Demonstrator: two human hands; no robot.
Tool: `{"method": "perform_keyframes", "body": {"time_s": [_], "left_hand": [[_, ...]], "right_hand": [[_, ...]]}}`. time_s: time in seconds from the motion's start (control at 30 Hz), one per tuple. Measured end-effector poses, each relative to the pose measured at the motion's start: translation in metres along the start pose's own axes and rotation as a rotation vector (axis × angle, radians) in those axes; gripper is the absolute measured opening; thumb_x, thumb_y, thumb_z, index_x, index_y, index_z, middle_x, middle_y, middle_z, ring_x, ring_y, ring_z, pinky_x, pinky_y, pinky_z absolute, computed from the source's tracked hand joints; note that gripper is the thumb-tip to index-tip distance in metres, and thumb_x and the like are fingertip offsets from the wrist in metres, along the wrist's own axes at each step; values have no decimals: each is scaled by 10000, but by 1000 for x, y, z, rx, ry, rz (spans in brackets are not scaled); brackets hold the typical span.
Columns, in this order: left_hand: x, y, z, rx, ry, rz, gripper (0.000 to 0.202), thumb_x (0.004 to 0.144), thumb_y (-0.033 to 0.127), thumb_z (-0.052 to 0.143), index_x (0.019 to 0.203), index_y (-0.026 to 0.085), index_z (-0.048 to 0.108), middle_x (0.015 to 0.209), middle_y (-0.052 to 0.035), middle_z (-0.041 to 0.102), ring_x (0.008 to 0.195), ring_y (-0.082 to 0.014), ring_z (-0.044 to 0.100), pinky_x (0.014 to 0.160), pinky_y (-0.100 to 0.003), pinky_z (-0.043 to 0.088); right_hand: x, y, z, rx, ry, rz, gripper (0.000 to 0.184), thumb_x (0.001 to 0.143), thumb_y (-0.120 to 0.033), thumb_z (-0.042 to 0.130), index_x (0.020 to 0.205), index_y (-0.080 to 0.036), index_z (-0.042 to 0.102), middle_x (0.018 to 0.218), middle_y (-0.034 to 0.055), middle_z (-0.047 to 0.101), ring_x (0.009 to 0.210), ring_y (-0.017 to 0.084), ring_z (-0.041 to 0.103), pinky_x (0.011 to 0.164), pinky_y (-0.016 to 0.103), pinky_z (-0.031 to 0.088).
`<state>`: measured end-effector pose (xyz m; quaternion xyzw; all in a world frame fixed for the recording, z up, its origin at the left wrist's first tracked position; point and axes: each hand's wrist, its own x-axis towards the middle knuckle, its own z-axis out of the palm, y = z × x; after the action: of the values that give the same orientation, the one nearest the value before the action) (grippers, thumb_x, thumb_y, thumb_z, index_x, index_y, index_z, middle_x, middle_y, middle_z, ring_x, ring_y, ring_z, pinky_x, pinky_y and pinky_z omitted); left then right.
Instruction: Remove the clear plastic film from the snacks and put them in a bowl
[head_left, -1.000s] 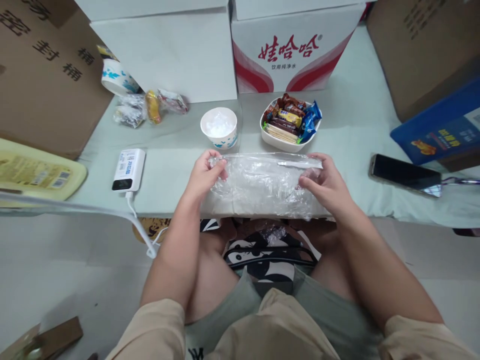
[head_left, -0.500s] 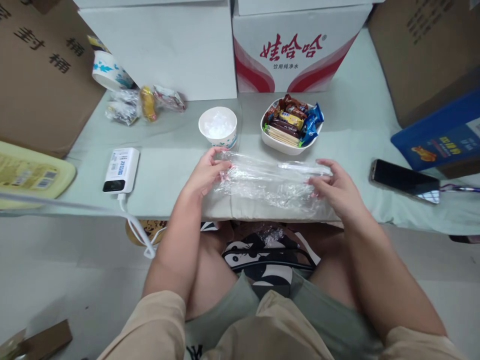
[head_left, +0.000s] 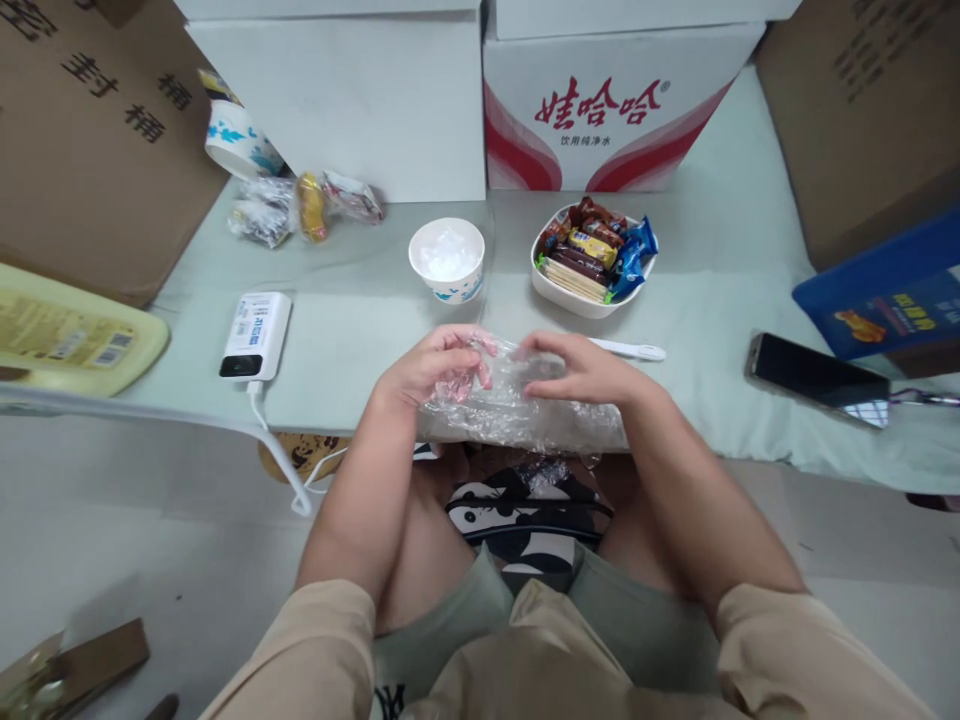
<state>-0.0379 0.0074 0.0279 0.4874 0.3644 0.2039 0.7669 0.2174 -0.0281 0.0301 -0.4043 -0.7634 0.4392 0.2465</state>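
A crumpled sheet of clear plastic film (head_left: 517, 415) lies across the table's front edge, its lower part hanging over my lap. My left hand (head_left: 439, 365) is closed loosely in the film, fingers curled, with plastic drawn over the fingertips. Just right of it, my right hand (head_left: 581, 368) is open, thumb and fingers apart at the film's upper side; whether the fingertips touch it is blurred. Behind my right hand a white plastic handle (head_left: 634, 349) rests on the table, its other end hidden. Beyond my left hand stands a paper cup (head_left: 448, 260) with crumpled clear plastic inside.
A white bowl (head_left: 577, 300) holds wrapped snacks and wooden sticks. A power bank (head_left: 255, 335) with a white cable lies left, a phone (head_left: 817, 375) right. Wrapped snacks (head_left: 311, 205) lie back left. White boxes (head_left: 622, 120) line the back; a yellow bottle (head_left: 90, 330) is far left.
My right hand has let go of the film's right end and moved left, close to my left hand. The film has bunched together, and the white handle now shows uncovered. The view has shifted slightly.
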Motion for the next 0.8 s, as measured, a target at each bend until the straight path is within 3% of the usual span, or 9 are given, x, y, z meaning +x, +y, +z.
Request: {"method": "perform_keyframes", "body": {"time_s": [0.03,0.1,0.2,0.27,0.37,0.43,0.57,0.7,0.8], "left_hand": [[-1,0,-2,5,14,16,437,666,421,802,977,164,636,624,-24,702,369,-105,538,367,-197,339],[-2,0,-7,4,120,79,474,695,442,780,1056,178,622,645,-11,705,407,-104,561,401,-196,371],[-2,-3,-12,-45,296,180,563,719,455,757,1195,221,566,771,-15,741,596,-147,685,506,-203,457],[-2,-6,-12,-117,283,215,671,685,477,789,1253,232,530,913,-46,762,777,-197,742,627,-245,533],[-1,-8,-7,-215,173,224,827,641,531,824,1334,234,483,1110,-109,739,955,-264,744,763,-329,576],[1,-10,-3,-211,199,181,853,661,494,831,1382,252,444,1115,-111,734,913,-248,746,728,-318,569],[9,-12,7,-115,367,82,746,646,285,856,1297,222,499,826,-20,724,611,-117,659,544,-210,446],[19,-13,19,-190,470,239,578,656,260,823,1169,211,562,735,29,665,580,-80,583,558,-208,427],[23,-16,29,-325,525,294,475,768,423,751,1160,217,578,822,-6,688,681,-109,631,622,-232,472]], "right_hand": [[6,-2,2,46,-73,16,243,783,-405,739,843,-210,606,882,26,704,844,202,659,795,356,521],[10,-6,6,189,-133,78,300,805,-371,713,689,-218,482,633,-45,559,617,133,569,608,279,465],[7,-9,12,434,-36,183,395,773,-383,756,678,-233,403,592,-63,517,529,99,503,490,238,388],[3,-6,18,515,89,236,421,752,-401,780,686,-236,398,612,-48,565,510,89,492,475,236,383],[-2,0,27,582,271,279,443,737,-431,788,684,-239,392,602,-48,575,467,77,467,459,239,378],[-5,4,32,623,375,283,456,727,-460,791,686,-241,393,596,-56,565,454,76,457,453,241,378],[-13,4,41,616,534,313,486,703,-507,807,701,-245,398,609,-57,555,486,95,496,467,243,375],[-20,2,44,624,425,339,426,739,-579,756,767,-243,495,777,4,660,697,176,652,606,298,493],[-21,3,47,595,398,333,394,772,-605,705,798,-238,565,807,17,676,746,188,662,710,340,534]]}}
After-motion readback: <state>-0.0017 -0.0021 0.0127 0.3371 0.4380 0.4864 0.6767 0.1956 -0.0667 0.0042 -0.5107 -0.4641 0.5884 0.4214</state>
